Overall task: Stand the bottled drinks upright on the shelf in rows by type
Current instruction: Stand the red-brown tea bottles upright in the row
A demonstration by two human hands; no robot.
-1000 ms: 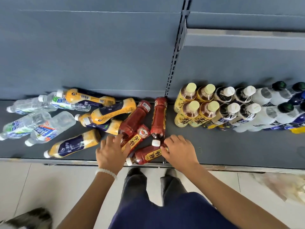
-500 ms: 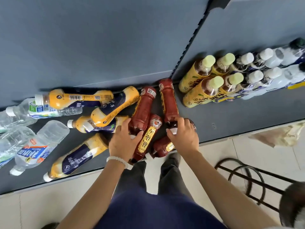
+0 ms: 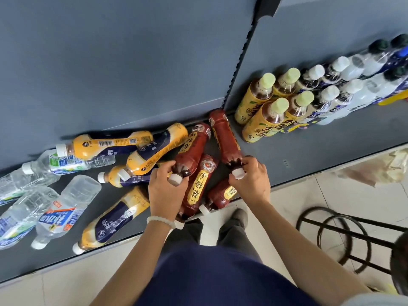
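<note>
Head view, frame centre: left hand (image 3: 166,191) curled round the neck of a lying red bottle (image 3: 191,149). Right hand (image 3: 251,181) pinches the capped neck of a second red bottle (image 3: 225,138). Both lie on the shelf (image 3: 331,146); yellow-capped bottles (image 3: 265,111) stand upper right.

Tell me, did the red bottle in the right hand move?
No. The red bottle still has its base by the shelf upright foot; the right hand grips its neck.
</note>
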